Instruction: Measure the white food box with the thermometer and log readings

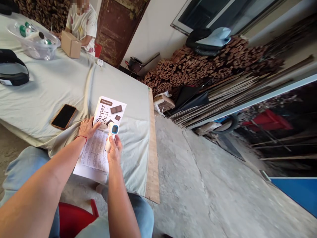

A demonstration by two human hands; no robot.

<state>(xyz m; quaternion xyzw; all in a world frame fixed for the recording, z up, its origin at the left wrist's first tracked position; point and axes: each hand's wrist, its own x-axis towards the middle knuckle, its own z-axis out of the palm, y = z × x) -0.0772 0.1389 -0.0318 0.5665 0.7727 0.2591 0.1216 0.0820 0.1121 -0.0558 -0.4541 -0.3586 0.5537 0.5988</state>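
Observation:
My right hand point(114, 149) is wrapped round the handle of a white handheld infrared thermometer point(113, 129) with a blue-framed screen, held above the table edge. Under it lies a white NutriMotion "Su-per Meal" box point(105, 110) with pictures of chocolate pieces. My left hand point(86, 128) rests at the lower left of the box, fingers stretched out and the thumb over its face; a red string circles the wrist. Below both hands, a sheet of closely printed paper point(95, 152) hangs partly past the table's front edge. Whether my left fingers reach under anything is hidden.
A black phone point(64, 116) in a brown case lies left of my left hand on the cloth-covered table point(49, 96). Farther off are a black headset point(13, 69), a clear plastic basin point(37, 49) with bottles, and a cardboard box point(70, 44) beside another person point(85, 23).

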